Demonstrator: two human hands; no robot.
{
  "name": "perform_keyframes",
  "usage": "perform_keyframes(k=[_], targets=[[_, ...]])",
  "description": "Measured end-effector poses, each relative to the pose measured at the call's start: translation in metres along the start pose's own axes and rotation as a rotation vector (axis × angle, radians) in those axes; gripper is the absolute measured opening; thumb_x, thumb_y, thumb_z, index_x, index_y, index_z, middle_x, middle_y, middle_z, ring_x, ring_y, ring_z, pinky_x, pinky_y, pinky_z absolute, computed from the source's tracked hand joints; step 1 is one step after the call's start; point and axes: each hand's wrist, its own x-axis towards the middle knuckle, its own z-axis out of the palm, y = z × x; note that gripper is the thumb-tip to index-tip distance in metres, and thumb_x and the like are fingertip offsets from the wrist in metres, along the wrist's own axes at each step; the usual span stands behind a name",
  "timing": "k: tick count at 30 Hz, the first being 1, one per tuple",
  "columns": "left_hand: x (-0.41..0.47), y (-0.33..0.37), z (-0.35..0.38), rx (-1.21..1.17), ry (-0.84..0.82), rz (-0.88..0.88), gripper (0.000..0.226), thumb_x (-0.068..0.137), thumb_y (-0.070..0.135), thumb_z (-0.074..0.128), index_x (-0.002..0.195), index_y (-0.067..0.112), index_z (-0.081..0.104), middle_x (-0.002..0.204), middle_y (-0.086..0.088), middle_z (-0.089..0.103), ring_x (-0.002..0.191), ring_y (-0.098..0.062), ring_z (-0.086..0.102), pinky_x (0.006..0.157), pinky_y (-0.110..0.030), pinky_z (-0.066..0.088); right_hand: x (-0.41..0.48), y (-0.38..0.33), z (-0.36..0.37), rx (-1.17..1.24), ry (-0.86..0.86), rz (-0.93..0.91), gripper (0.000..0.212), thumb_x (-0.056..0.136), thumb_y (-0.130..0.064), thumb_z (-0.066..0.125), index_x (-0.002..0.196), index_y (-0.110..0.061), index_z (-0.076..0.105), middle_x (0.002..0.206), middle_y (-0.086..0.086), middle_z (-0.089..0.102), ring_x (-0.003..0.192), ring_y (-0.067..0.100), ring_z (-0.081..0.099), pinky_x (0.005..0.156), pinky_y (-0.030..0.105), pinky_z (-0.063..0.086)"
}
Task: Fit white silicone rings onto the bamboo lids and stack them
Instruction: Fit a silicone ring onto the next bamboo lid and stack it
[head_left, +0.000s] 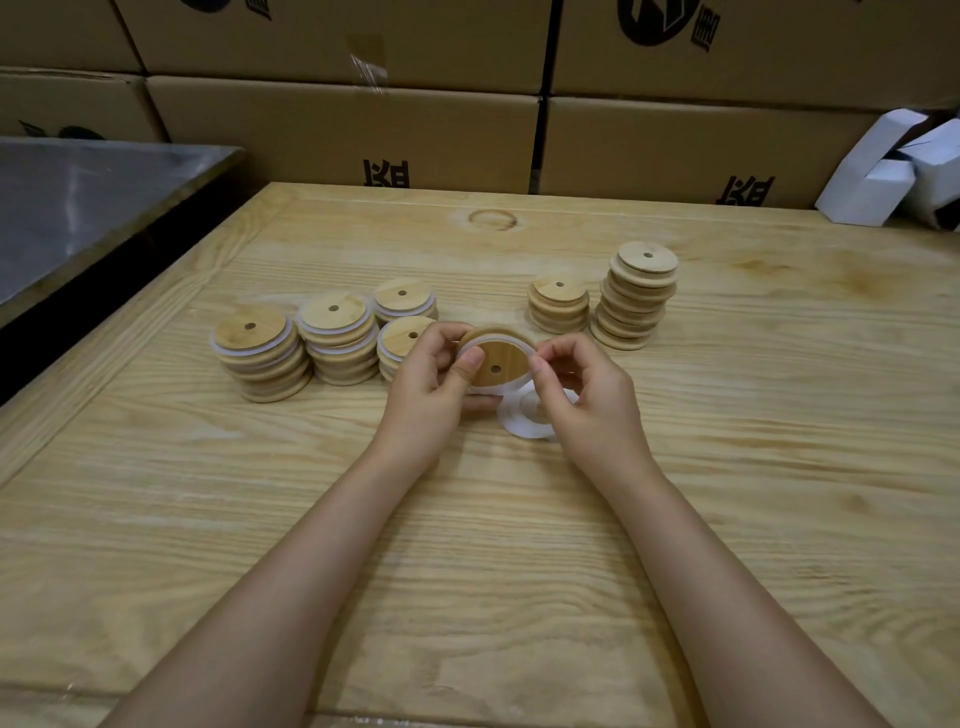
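Stacked cardboard boxes (343, 130) wall off the far edge of the wooden counter (467, 545). A steel tabletop (78, 208) sits off the left edge, a dark gap between the two. White paper cartons (893, 171) lie at the far right corner. The near half of the counter is bare wood, crossed only by the forearms.

Left of centre: four stacks of lids with white rings fitted (332, 338), close together. Right of centre: two stacks of bare lids (602, 301), touching, the right one taller. Open wood lies to the right of these.

Between the groups, held above the counter: one bamboo lid (501, 358), tilted toward the camera, centre hole visible, a white ring (480, 387) partly seated around its edge. Left hand (436, 384) grips the lid's left side, thumb on its face, fingers curled behind. Right hand (587, 395) has its fingers pinched narrow on the ring at the lid's right edge.

Loose white rings (519, 421) lie flat on the counter beneath the hands.
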Motion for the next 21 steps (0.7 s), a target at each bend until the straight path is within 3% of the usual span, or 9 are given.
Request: perform_keyframes(k=[4,9,13,17,21], targets=[[0.0016,-0.0005,-0.0014,-0.040,-0.004,-0.033,0.013,0.096,0.008,0.047,0.099,0.020,0.048,0.090,-0.010,0.065,0.081,-0.015,0.069,0.062,-0.032,0.059,0.0001,0.0022,0.0030,-0.008,0.019,0.000,0.006,0.087,-0.008,0.063,0.091,-0.005,0.061,0.087,0.000,0.064,0.079,0.007,0.060,0.077,0.027,0.051],[0.0008,-0.0027,-0.0005,-0.051,-0.067,-0.047,0.014,0.096,0.006,0.046,0.098,0.020,0.045,0.087,-0.004,0.067,0.081,-0.013,0.070,0.065,-0.030,0.059,0.0005,0.0038,0.0026,0.130,0.092,0.127,0.014,0.086,-0.008,0.065,0.080,-0.020,0.060,0.080,-0.008,0.065,0.074,0.003,0.061,0.072,0.019,0.048],[0.0024,-0.0016,-0.0009,-0.125,-0.021,-0.098,0.015,0.097,0.004,0.043,0.095,0.018,0.046,0.075,0.005,0.071,0.072,-0.010,0.069,0.064,-0.025,0.057,0.0009,0.0001,0.0049,0.262,0.110,0.208,0.018,0.084,-0.003,0.066,0.074,-0.016,0.061,0.082,0.001,0.068,0.072,0.007,0.062,0.069,0.019,0.051],[0.0029,-0.0008,-0.0021,-0.203,-0.011,-0.148,0.012,0.097,0.006,0.043,0.096,0.017,0.048,0.076,0.000,0.071,0.076,-0.019,0.069,0.069,-0.032,0.058,0.0025,-0.0040,0.0040,0.348,0.125,0.285,0.019,0.083,-0.002,0.066,0.070,-0.015,0.063,0.073,0.001,0.066,0.072,0.016,0.061,0.072,0.030,0.052],[0.0033,-0.0013,-0.0037,-0.237,-0.007,-0.180,0.011,0.097,0.007,0.044,0.097,0.017,0.050,0.082,-0.007,0.070,0.082,-0.027,0.067,0.072,-0.037,0.059,0.0037,-0.0056,0.0007,0.417,0.072,0.353,0.017,0.083,-0.002,0.066,0.069,-0.013,0.065,0.077,0.005,0.068,0.078,0.020,0.063,0.082,0.040,0.052]])
